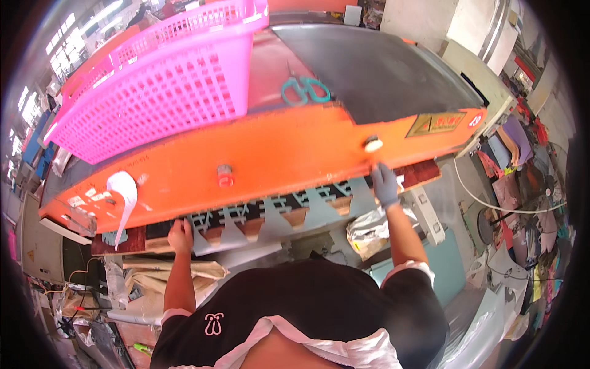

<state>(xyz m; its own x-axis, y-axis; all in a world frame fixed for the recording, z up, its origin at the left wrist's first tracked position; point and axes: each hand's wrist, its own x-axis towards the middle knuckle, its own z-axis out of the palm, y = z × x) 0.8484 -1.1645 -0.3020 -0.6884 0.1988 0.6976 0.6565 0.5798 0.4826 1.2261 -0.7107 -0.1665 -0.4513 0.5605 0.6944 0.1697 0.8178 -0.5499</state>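
Observation:
A pale blue-grey sheet with a row of cut-out shapes (273, 229) lies along the slot under the orange cutting press (289, 150). At the sheet's left end, my bare left hand (180, 236) is closed in a fist by the board's edge. What its fingers hold, if anything, is hidden. My right hand (385, 186) wears a grey glove and is at the sheet's right end, just below a pale round knob (372, 144). Its fingertips point up against the press's lower edge; blur hides whether they grip anything. A reddish-brown board (421, 174) shows beyond it.
A pink plastic basket (153, 92) and teal-handled scissors (305, 91) rest on top of the press. A red button (225, 176) sticks out of its front. Below are a crumpled white bag (369, 230) and brown wrapping (178, 270). Scrap pieces (510, 184) pile up at right.

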